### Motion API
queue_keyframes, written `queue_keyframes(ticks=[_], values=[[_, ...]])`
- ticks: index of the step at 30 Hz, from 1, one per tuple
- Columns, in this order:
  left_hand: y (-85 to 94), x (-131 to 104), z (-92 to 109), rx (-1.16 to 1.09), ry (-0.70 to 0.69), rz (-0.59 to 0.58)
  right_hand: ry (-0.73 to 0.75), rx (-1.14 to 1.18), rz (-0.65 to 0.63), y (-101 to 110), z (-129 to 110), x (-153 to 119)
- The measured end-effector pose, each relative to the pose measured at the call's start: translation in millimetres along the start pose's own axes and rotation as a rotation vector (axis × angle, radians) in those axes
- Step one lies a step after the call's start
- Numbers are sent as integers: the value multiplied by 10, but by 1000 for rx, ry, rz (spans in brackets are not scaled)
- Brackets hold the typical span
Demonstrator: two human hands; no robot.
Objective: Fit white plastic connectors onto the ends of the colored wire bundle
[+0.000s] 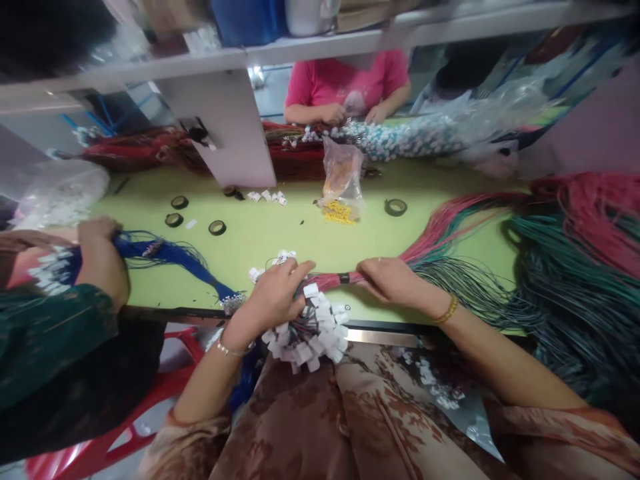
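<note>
A bundle of red, green and black wires (327, 280) lies across the table's front edge, bound by a band of black tape (344, 278). My left hand (280, 293) is closed around the bundle left of the tape, just above a cluster of white connectors (313, 333) that hangs over the edge. On the other side of the tape, my right hand (387, 280) is closed on the wires. From there the loose red and green strands (430, 230) fan out to the right. More white connectors (286, 257) show behind my left hand.
Rolls of black tape (217, 228) lie on the green table (280, 223), near a bag with yellow pieces (343, 180). A co-worker's hand (100, 257) rests by blue wires (170, 257) at left. Piled wires (575, 267) fill the right. Another person (347, 87) sits opposite, beneath a shelf (300, 53).
</note>
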State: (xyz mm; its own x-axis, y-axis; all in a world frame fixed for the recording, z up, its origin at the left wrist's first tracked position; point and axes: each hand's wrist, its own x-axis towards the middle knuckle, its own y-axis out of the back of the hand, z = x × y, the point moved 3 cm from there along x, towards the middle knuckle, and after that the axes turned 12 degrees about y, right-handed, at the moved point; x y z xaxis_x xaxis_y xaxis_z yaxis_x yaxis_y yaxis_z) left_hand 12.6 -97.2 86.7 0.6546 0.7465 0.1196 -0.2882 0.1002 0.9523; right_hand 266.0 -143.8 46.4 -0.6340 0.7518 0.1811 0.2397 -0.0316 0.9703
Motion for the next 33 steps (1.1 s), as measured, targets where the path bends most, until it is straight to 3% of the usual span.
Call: queue_keyframes(ticks=[4, 7, 9, 15, 18, 21, 24, 25, 27, 31, 32, 33], values=[[26, -465, 369, 141, -189, -43, 88, 14, -1, 161, -417, -317], [-165, -759, 570, 191, -270, -173, 146, 31, -70, 100, -628, -553], [-327, -899, 593, 125, -258, -297, 172, 53, -112, 1, -694, -680], [-778, -1096, 261, -290, -109, -542, 180, 146, -111, -122, -727, -824], [-1156, -1110, 90, -312, -61, -641, 194, 165, -150, -92, -775, -789], [-1599, -1057, -16, -251, -41, -677, 200, 143, -281, -101, -855, -712], [-1811, -1011, -54, -287, -47, -673, 199, 122, -398, -110, -913, -620], [-1773, -1019, -54, -319, -50, -666, 204, 132, -416, -101, -917, -594], [-1506, -1069, -49, -354, -39, -637, 209, 184, -400, -57, -881, -553], [-490, -1084, -30, -526, -119, -683, 151, 269, -190, 75, -584, -502], [-247, -994, -61, -602, -113, -689, 125, 286, -125, 96, -472, -477], [-41, -841, -129, -640, -81, -618, 98, 311, -65, 104, -356, -437]])
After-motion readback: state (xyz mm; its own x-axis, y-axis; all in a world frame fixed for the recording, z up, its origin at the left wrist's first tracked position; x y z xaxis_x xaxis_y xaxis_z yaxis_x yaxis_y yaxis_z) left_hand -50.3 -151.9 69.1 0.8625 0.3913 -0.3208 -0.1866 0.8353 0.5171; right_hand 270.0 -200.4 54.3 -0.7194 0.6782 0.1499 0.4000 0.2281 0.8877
